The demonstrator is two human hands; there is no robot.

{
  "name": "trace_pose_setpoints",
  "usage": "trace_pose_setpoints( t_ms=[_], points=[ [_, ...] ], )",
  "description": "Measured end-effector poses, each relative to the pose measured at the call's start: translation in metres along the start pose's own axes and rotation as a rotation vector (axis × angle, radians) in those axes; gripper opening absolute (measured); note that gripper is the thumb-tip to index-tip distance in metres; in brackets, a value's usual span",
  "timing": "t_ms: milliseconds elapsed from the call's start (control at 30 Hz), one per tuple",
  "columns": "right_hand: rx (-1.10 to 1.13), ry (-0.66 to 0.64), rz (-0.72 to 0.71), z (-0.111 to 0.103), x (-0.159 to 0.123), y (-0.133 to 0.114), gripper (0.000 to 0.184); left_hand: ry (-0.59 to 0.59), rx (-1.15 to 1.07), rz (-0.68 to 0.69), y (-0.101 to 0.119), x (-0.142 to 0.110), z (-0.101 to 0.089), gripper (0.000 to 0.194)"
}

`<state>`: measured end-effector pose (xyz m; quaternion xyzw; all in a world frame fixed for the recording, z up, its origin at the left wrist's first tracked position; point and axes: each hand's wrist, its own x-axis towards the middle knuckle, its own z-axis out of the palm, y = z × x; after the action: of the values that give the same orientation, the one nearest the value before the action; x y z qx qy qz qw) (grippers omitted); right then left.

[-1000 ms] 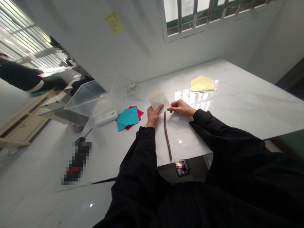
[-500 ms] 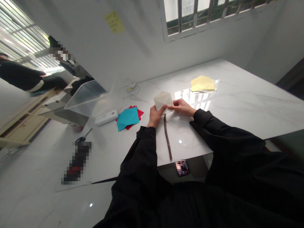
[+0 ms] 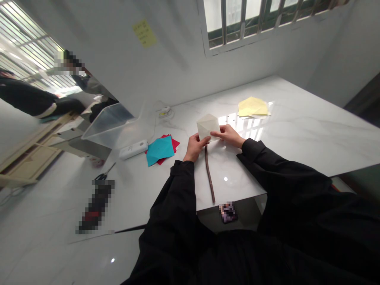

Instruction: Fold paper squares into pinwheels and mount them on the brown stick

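- Left hand (image 3: 194, 148): grip closed in a pinch, thumb on the near face of the cream paper (image 3: 208, 123), low at its left corner; fingers mostly hidden behind.
- Right hand (image 3: 231, 135): same pinch, thumb on the near face, index along the lower right edge.
- Edges: counter (image 3: 303, 122) front lip crosses lower center, just below the stick's bottom end; back edge meets the wall (image 3: 178, 79) above the hands; right edge slants down from upper right.
- Room: broad counter stretch right of the right hand, out to the right of the frame. Tighter on the left: blue sheet (image 3: 160, 150) over red sheets (image 3: 176, 143), near the left hand.
- Cream paper sits between both hands, mid-frame, folded, crease lines showing, tilted toward the camera, top corner pointing up.
- Stick (image 3: 209, 174) lies roughly vertical in frame, top end right under the left thumb; can't tell if they touch.
- Yellow sheets (image 3: 253, 106): beyond the right hand, toward upper right, on pale sheets.
- Further left: white power strip (image 3: 133, 150) beside the blue sheet, clear bin (image 3: 103, 124) behind, scissors (image 3: 103, 175) lower left.
- Upper left: seated person (image 3: 26, 93) in dark clothes.
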<state>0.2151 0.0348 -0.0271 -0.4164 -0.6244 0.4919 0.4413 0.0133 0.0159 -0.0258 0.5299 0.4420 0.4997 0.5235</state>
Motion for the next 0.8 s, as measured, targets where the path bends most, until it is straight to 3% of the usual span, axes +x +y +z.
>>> trace_pose_setpoints(
  t_ms=[500, 800],
  points=[
    [0.074, 0.048, 0.069, 0.001, -0.004, -0.008, 0.046, -0.081, 0.063, 0.012, 0.004, -0.003, 0.001, 0.054],
    [0.31, 0.164, 0.056, 0.001, 0.003, 0.003, 0.055, -0.033, 0.032, -0.029, 0.007, -0.003, 0.002, 0.053]
  ],
)
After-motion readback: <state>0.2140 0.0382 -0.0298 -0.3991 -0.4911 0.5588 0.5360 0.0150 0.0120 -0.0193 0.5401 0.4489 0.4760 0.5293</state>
